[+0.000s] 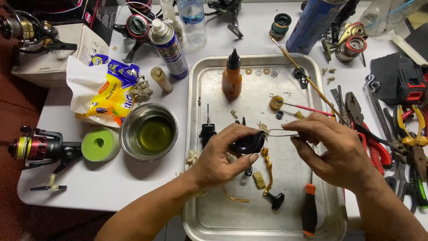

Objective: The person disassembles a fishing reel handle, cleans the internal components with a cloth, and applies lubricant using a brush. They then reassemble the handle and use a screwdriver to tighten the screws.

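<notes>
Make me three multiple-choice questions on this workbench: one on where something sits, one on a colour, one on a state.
1. Where does the steel bowl stand?
A) inside the tray
B) on the table left of the metal tray
C) on the pliers

2. What colour is the dropper bottle's body?
A) orange
B) blue
C) white

3. What is the left hand doing?
A) resting flat
B) lifting the screwdriver
C) gripping a black reel part

Key: 1 B, it stands outside the tray's left rim; 2 A, orange under a black cap; 3 C, fingers wrap it.

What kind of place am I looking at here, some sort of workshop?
Most likely a fishing reel repair bench. Spinning reels lie around a metal tray of small parts, pliers are piled to the right, and the left hand holds a black reel part while the right hand works on it.
</notes>
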